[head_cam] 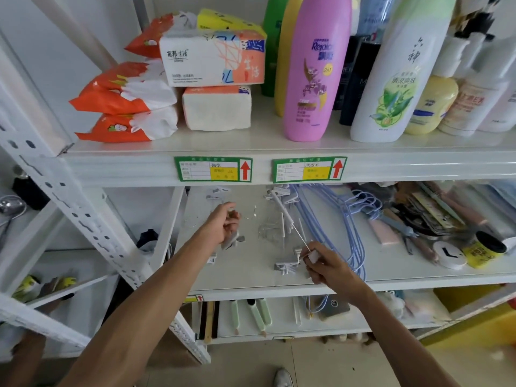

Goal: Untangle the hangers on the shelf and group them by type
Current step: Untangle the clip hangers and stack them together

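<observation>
On the middle shelf (251,283) lie white clip hangers (282,210), slanting from the back towards the front, with their clips near the shelf's front (286,265). A bundle of light blue wire hangers (335,233) lies just to their right. Clear hangers with metal hooks (268,230) rest between my hands. My right hand (326,263) pinches the near end of a white clip hanger at the front of the shelf. My left hand (223,224) reaches in at the left, fingers curled around a clear hanger piece with a grey clip (233,238).
The upper shelf carries tissue packs (212,60) and tall bottles (312,68). Scissors, tools, a yellow jar (483,251) and a white round disc (449,254) crowd the right of the middle shelf. A slotted white upright (92,219) stands at the left. Brushes lie on the lower shelf.
</observation>
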Demonstrator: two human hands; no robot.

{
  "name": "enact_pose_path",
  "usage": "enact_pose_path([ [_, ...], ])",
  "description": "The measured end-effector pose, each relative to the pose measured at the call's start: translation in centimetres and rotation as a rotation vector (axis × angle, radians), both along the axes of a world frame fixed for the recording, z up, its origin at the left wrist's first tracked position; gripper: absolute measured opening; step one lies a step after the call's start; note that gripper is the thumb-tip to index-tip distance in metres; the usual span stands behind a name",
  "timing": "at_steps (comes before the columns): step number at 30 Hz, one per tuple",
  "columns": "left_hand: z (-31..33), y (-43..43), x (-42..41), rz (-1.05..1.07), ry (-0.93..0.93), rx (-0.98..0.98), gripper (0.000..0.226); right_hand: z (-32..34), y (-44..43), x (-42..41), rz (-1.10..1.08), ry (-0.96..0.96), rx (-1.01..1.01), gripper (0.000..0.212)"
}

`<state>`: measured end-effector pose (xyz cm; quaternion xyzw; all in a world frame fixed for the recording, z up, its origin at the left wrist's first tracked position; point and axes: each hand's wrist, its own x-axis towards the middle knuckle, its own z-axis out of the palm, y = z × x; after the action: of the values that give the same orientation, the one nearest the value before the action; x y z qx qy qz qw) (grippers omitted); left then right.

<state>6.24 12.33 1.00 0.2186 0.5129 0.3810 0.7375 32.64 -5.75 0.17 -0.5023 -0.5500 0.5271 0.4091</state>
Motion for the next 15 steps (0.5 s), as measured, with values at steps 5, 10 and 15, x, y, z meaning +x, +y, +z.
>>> enact_pose_path([
  [5, 1.2, -0.6, -0.1, -0.265, 0.114, 0.039, 0.031, 1.2, 1.6, 1.6, 0.151, -0.175, 0.089, 0.018],
  [10, 1.8, -2.1, -1.0, -0.573, 0.213, 0.012, 0.033, 1.3, 4.2, 2.7, 0.184, -0.411, 0.121, 0.035],
  [15, 1.5, -2.8, -2.0, -0.759, 0.263, -0.022, 0.027, 1.1, 6.0, 2.9, 0.171, -0.566, 0.202, 0.047],
])
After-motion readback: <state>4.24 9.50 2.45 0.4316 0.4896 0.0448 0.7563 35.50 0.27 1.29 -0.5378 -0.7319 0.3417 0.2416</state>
